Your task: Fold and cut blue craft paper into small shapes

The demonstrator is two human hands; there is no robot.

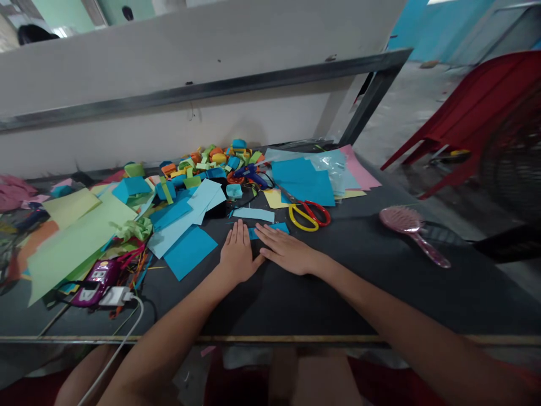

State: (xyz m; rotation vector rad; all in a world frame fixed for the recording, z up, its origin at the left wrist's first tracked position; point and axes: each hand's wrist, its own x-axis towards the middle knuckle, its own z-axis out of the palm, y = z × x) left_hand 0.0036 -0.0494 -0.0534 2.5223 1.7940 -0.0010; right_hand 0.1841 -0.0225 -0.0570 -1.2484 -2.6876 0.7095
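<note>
Both of my hands lie flat on the dark table, side by side with palms down. Under the fingertips is a narrow blue paper strip (pixel 279 228), its left part covered by them. My left hand (pixel 238 254) has its fingers stretched forward at the strip's left end. My right hand (pixel 287 249) reaches in from the right, fingers extended over the strip, and its heel is near my left thumb. Just beyond the fingers lies a light blue strip (pixel 253 214). Scissors with one yellow and one red handle (pixel 318 213) rest behind my right hand.
Blue sheets (pixel 190 251) and green sheets (pixel 80 239) spread on the left, near a purple device (pixel 98 282) with a white cable. Small folded paper pieces (pixel 217 158) are heaped at the back. A pink hairbrush (pixel 403 220) lies right; a red chair (pixel 477 113) stands beyond.
</note>
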